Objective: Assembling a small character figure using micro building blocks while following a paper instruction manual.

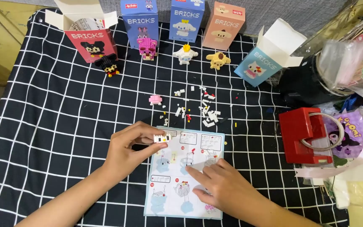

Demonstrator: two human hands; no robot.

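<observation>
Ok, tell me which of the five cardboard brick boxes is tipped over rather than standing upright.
The light blue cardboard box at far right: it leans tilted, flaps open. The other four stand upright.

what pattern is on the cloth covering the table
Black cloth with a white grid of squares, clear in the head view.

The left hand (pixel 127 147) pinches a small white brick assembly (pixel 162 137) over the top edge of the instruction sheet (pixel 177 197); the right hand (pixel 221 185) lies flat on that sheet; loose white bricks (pixel 204 113) scatter just beyond it on the black checked cloth (pixel 55 126); a pink piece (pixel 155 99) sits nearby; four finished figures (pixel 185 54) stand before their boxes (pixel 140 21).
</observation>
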